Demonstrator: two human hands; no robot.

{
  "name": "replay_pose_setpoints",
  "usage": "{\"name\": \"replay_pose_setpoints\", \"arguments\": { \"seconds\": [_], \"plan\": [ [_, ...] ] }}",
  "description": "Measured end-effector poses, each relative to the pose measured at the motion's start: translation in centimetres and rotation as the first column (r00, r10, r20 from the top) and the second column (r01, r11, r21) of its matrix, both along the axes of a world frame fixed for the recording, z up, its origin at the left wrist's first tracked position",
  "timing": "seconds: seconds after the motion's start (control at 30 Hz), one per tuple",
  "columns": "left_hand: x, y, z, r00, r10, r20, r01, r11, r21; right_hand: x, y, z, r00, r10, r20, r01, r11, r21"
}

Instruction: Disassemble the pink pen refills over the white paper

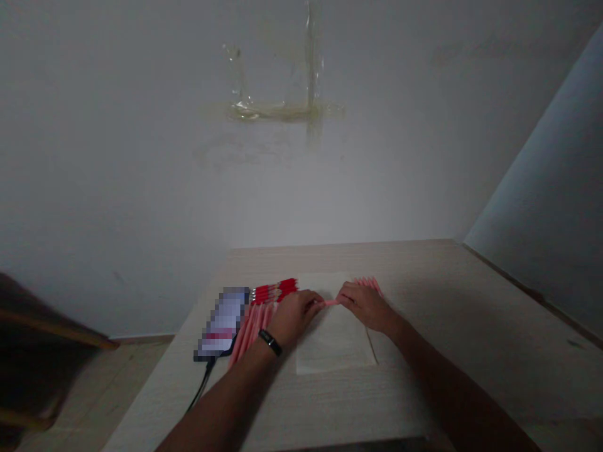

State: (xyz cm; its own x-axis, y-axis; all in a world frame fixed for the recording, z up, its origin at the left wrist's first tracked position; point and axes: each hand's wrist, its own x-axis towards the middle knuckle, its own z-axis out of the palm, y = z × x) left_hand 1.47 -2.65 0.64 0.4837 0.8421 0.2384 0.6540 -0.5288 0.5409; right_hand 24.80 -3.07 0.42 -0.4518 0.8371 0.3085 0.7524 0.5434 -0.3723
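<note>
My left hand (296, 315) and my right hand (366, 306) meet over a pale sheet of paper (335, 342) on the wooden table (471, 326). Both are closed on the two ends of one pink pen (331, 302), held level between them. A row of red-capped pink pens (264, 301) lies just left of my left hand. A few more pink pens (368, 283) stick out behind my right hand. My left wrist wears a dark band (270, 342).
A phone (223, 323) with a cable (201, 388) lies at the table's left edge beside the pens. A grey wall with tape remains (282, 110) rises behind the table. A dark wooden piece of furniture (42, 351) stands at the far left.
</note>
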Motion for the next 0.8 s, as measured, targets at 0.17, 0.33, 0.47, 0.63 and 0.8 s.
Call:
{"name": "replay_pose_setpoints", "arguments": {
  "seconds": [0.17,0.33,0.47,0.63,0.8],
  "plan": [
    [-0.02,0.05,-0.03,1.000,-0.012,0.002,0.012,1.000,0.012,0.02,0.01,-0.19,0.999,0.000,-0.039,0.000,1.000,-0.005],
    [-0.04,-0.08,0.19,1.000,-0.003,0.014,0.003,1.000,0.009,0.07,-0.04,-0.38,0.997,-0.063,-0.039,0.062,0.998,-0.030],
    [-0.05,-0.15,0.21,0.999,-0.013,0.039,0.013,1.000,0.006,0.05,0.04,-0.42,0.996,-0.022,-0.082,0.016,0.998,-0.066],
    [-0.12,-0.02,0.01,0.997,-0.053,0.061,0.052,0.998,0.017,-0.02,0.08,-0.38,0.999,0.018,-0.051,-0.019,1.000,-0.021],
    [-0.14,0.05,-0.14,0.997,-0.044,0.057,0.043,0.999,0.023,-0.04,0.13,-0.43,0.999,0.024,-0.033,-0.024,1.000,-0.006]
  ]
}}
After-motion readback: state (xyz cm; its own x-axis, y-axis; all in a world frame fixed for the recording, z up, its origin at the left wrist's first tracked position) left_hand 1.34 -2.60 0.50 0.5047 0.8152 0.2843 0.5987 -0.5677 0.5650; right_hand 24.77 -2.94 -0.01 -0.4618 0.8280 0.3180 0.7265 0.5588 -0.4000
